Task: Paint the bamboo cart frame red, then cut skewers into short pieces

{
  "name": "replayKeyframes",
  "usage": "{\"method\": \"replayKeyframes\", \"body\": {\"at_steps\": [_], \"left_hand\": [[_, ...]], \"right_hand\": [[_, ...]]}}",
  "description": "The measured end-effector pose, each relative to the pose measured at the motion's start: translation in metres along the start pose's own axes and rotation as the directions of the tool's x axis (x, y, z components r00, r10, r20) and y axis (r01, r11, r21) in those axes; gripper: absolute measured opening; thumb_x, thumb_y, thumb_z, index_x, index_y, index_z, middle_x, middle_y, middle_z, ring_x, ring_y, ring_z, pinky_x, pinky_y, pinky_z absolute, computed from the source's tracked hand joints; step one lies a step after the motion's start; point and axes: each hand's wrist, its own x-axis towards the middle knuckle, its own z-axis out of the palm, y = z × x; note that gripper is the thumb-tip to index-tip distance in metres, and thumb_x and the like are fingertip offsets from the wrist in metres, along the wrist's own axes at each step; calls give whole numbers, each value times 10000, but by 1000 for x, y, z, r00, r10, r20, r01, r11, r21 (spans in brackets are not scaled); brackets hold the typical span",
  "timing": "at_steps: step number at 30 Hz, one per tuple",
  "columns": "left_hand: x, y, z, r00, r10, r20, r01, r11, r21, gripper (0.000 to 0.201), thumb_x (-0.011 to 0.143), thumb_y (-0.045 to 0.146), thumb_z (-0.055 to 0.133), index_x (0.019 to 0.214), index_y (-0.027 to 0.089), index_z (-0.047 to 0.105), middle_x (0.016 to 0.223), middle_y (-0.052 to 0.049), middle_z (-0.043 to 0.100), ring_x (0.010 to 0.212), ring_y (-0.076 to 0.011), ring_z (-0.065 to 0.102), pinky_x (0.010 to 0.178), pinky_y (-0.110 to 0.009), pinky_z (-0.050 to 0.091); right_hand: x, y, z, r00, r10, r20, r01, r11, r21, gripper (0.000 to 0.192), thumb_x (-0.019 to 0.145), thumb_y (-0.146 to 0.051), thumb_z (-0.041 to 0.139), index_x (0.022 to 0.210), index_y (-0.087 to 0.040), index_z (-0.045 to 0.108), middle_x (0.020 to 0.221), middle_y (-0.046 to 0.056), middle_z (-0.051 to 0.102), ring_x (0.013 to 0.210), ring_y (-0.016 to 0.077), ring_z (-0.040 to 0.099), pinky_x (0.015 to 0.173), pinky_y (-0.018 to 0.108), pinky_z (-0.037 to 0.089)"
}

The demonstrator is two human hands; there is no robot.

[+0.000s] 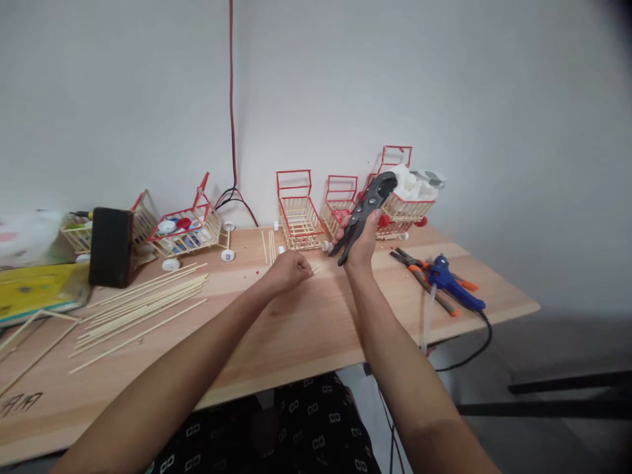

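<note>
My right hand (363,245) is wrapped round a black pliers-like cutter (366,214), raised above the table with its hooked jaw end pointing up and away. Low on the tabletop, my left hand (292,271) is closed in a pinch at a few short pieces of thin wooden stick (316,269). Part of these pieces is hidden by the fingers. Just beyond my left hand stands a small stick-built shopping cart (299,220) with a red handle and red rim. A smaller cart (340,197) is partly covered by my right hand and the cutter.
Long wooden sticks (143,306) lie on the left, near a dark phone (111,247) propped upright. A cart filled with bottle caps (185,230) stands behind them. Pliers (419,270) and a blue glue gun (449,283) with a cable lie at the right, near the table's edge (530,305).
</note>
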Motion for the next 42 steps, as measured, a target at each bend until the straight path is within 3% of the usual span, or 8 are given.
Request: {"method": "replayKeyframes", "body": {"at_steps": [4,8,11,18,27,32,36,42], "left_hand": [[-9,-2,-11,990,-64,124,93,966,-240,163,762,191,571,615,121,581,473,29,491,406,-66,403,434,-196,326],[-14,-5,-14,962,-65,265,206,810,-549,226,696,233,682,546,116,559,454,17,489,397,-49,385,404,-179,260],[-16,-8,-14,955,-81,286,244,767,-594,194,675,208,693,553,109,579,450,12,502,398,-47,385,405,-177,256],[-21,-4,-17,978,-183,102,204,943,-265,102,676,109,590,588,115,640,415,34,503,378,-73,396,431,-204,287],[-34,-6,-34,973,-51,-225,52,999,-3,116,692,226,638,631,142,690,493,28,550,515,-113,474,534,-221,297],[-87,-41,-80,951,-7,-308,72,977,201,195,691,306,616,574,151,637,549,11,553,548,-118,460,541,-228,271],[-143,-75,-116,942,-140,-304,244,909,337,229,675,355,584,549,165,611,516,15,531,530,-127,449,527,-233,247],[-208,-110,-135,909,-297,-291,399,820,410,159,666,298,560,596,181,642,586,-32,617,583,-194,535,551,-263,282]], "right_hand": [[1,2,0,1000,4,5,-5,998,60,671,766,-811,282,635,-200,528,436,-33,479,348,96,475,348,209,405],[-1,3,1,1000,-12,10,11,998,62,651,778,-794,300,632,-201,525,428,-37,479,345,93,474,349,209,412],[-2,4,2,1000,-8,0,8,998,58,643,787,-783,312,654,-197,541,432,-35,491,349,94,479,351,208,414],[-1,6,1,1000,11,13,-12,999,39,656,781,-793,294,643,-199,537,441,-30,500,348,91,480,345,205,410],[-4,6,3,999,25,21,-26,999,25,658,773,-801,293,638,-202,528,442,-37,489,347,91,476,358,210,426],[-5,6,3,998,16,57,-17,1000,16,649,765,-802,312,648,-202,532,452,-38,493,356,93,487,347,205,412],[-6,9,4,995,11,95,-11,1000,1,659,768,-800,312,637,-197,542,450,-32,498,358,102,497,356,220,434],[-11,14,7,993,6,114,0,998,-55,656,758,-808,324,653,-200,549,460,-31,499,366,104,495,361,221,432]]}}
